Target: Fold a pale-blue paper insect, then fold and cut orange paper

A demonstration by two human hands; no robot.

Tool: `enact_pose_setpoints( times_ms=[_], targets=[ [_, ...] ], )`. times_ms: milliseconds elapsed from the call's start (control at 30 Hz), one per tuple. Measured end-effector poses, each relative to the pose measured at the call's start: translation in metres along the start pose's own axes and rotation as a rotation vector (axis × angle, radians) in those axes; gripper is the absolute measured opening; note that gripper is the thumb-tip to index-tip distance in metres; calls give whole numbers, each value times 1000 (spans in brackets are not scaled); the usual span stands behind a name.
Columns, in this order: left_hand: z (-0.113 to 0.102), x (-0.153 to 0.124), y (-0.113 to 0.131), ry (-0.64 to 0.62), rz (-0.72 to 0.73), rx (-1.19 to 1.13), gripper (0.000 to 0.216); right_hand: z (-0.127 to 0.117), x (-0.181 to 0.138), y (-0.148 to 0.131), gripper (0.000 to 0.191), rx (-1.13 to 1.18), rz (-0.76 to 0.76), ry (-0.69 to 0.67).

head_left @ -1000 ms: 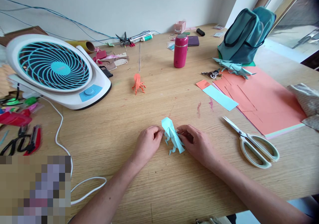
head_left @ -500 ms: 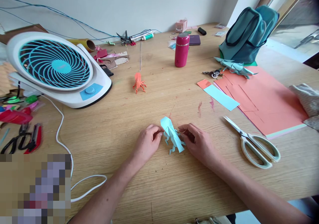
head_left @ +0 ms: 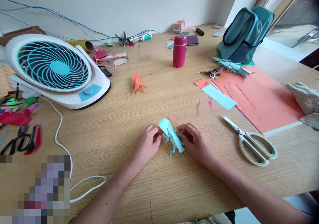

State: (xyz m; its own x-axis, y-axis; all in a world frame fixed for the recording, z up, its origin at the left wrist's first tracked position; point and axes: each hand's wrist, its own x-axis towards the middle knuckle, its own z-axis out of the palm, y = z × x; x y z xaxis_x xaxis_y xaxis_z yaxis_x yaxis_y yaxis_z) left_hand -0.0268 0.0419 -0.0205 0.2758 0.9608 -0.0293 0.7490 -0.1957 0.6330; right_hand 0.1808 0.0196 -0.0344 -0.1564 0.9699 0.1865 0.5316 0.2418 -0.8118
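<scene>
A light-blue origami figure [head_left: 171, 135] with a long folded body and thin bent legs stands on the wooden table between my hands. My left hand [head_left: 149, 140] is closed in a pinch at its left side, by a leg near the wider end. On the other side, my right hand [head_left: 195, 138] pinches at the right legs, its fingers partly hiding them. An orange origami figure [head_left: 137, 83] of similar shape stands farther back. To the right of my right hand lie scissors [head_left: 249, 141] with pale handles, their blades slightly apart.
A white and blue fan [head_left: 59, 69] stands at the left, its white cord running toward me. Orange paper sheets [head_left: 269, 101], a light-blue strip [head_left: 219, 97], keys [head_left: 211, 73] and a teal bag [head_left: 240, 35] are at the right. A magenta flask [head_left: 179, 50] stands farther back.
The view has shifted slightly. Both hands stay at the sides of the light-blue origami figure, with barely any visible movement.
</scene>
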Motion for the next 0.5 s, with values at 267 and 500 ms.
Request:
enact_pose_setpoints(
  times_ms=[267, 500],
  targets=[
    [0, -9, 0, -17, 29, -32, 10, 1, 1, 1, 13, -13, -2, -2],
    [1, -21, -5, 128, 57, -132, 7, -4, 1, 1, 12, 34, 28, 34]
  ],
)
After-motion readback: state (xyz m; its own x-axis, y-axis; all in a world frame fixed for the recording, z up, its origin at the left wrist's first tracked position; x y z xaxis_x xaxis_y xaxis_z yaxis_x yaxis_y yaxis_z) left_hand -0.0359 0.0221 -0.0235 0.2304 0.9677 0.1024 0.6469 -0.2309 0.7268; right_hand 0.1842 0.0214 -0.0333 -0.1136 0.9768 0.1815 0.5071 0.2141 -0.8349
